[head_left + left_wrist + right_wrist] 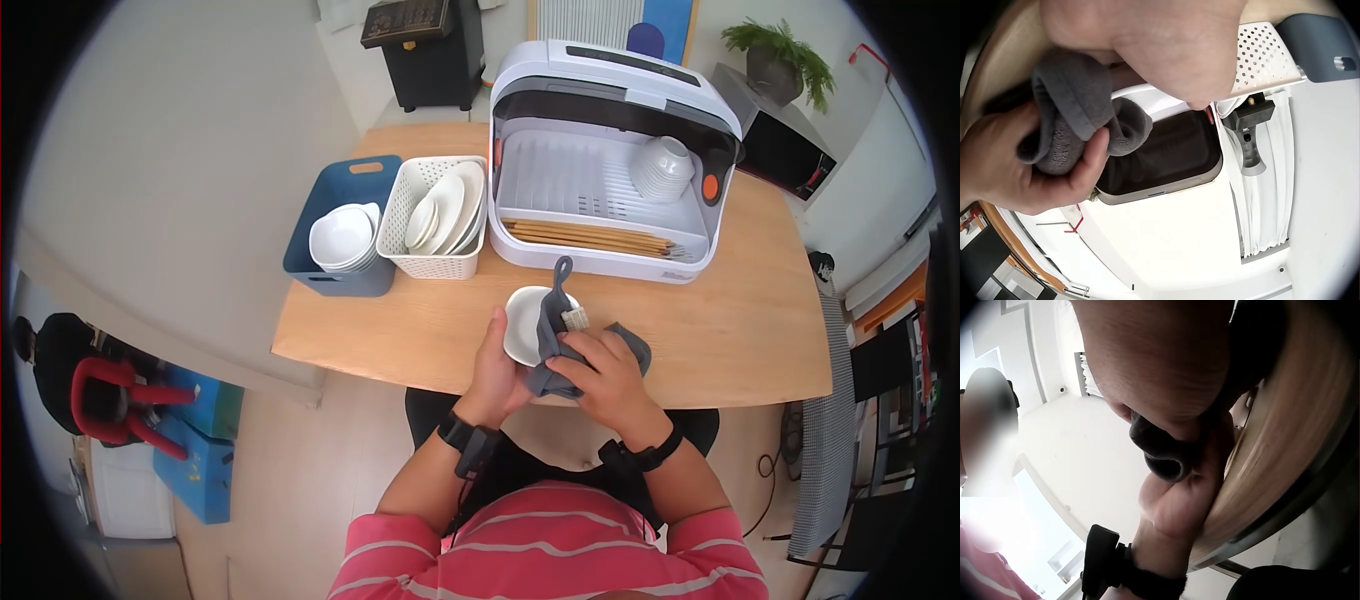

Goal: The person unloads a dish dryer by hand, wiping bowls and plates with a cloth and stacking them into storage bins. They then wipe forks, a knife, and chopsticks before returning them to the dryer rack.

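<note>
In the head view my left hand (490, 378) holds a small white bowl (521, 328) by its near left side, over the table's front edge. My right hand (610, 382) grips a grey cloth (630, 346) bunched against the bowl's right side. A hanging loop and a pale label show on the cloth. From the left wrist, the right hand's fingers (1088, 172) are seen curled round the folded cloth (1072, 100), close beside the left hand (1160, 50). The right wrist view has the cloth (1163, 456) between both hands, with the bowl hidden.
Behind the hands, a white dish cabinet (600, 262) stands with its lid up, holding stacked bowls (663, 168) and wooden chopsticks (590, 237). To its left are a white basket (430, 266) of plates (440, 215) and a blue bin (340, 284) of white bowls (342, 238).
</note>
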`<state>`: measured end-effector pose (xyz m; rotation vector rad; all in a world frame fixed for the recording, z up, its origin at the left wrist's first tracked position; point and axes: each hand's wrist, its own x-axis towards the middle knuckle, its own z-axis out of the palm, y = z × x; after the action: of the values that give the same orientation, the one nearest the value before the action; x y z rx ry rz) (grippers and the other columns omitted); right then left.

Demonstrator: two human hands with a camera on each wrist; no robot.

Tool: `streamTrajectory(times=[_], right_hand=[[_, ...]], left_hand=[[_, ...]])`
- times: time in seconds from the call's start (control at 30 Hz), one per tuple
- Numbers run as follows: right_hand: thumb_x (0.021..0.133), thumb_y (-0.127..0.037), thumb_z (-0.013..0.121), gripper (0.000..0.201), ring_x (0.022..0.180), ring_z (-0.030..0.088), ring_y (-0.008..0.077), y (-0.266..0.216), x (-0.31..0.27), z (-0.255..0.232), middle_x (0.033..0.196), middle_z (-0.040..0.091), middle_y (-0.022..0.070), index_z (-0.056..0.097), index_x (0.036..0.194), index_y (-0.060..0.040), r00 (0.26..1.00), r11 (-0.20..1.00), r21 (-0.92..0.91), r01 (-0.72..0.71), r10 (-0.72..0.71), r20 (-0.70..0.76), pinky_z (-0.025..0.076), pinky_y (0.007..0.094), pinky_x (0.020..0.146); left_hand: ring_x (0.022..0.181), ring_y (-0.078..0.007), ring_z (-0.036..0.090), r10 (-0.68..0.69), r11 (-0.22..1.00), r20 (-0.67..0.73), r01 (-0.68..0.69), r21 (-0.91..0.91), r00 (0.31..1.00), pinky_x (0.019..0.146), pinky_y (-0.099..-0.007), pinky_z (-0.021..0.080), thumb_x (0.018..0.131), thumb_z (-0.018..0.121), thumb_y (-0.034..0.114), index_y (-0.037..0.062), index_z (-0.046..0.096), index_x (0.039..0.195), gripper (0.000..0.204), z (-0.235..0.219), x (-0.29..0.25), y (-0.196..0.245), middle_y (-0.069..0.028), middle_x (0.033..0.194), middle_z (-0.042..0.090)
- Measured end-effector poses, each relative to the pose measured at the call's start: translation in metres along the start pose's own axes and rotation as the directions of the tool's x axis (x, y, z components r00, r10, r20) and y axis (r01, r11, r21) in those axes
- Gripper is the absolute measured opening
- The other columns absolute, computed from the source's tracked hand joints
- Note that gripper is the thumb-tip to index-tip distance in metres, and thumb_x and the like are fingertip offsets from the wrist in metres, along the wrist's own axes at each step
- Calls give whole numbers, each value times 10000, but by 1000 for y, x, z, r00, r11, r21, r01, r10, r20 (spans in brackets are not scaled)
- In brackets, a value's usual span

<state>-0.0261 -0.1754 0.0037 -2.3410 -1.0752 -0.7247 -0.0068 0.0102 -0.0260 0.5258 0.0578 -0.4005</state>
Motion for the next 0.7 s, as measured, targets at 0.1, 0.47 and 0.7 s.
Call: streamTrajectory(times=[0.1, 0.47, 0.7], right_hand=[[652, -37, 754, 462, 1070, 631, 325, 14, -11, -4, 1225, 656, 114, 737, 1107, -119, 998, 997, -52, -48, 46, -37, 515, 430, 874], [576, -7, 832, 548, 1027, 628, 380, 58, -117, -76, 1174, 651, 146, 690, 1096, -107, 720, 748, -167, -642, 514, -465, 510, 463, 884], [546, -40, 853, 593, 1011, 635, 358, 55, -136, -76, 1157, 657, 118, 688, 1107, -138, 665, 756, -26, -655, 559, -495, 500, 451, 844]], left_hand=[[1312, -320, 565, 3, 1000, -21, -3, 4, 1000, 1106, -485, 462, 1091, 196, 594, 59, 457, 1485, 714, 1, 5, -1, -151, 1436, 572], [1264, -416, 591, -136, 975, 82, 118, 190, 987, 911, -621, 582, 1024, 351, 671, 79, 405, 1521, 774, 12, 0, 4, -199, 1443, 550], [1372, -352, 515, -25, 722, 337, -216, 657, 941, 1073, -511, 486, 938, 697, 456, 63, 279, 1598, 876, 110, 81, 37, -160, 1541, 456]])
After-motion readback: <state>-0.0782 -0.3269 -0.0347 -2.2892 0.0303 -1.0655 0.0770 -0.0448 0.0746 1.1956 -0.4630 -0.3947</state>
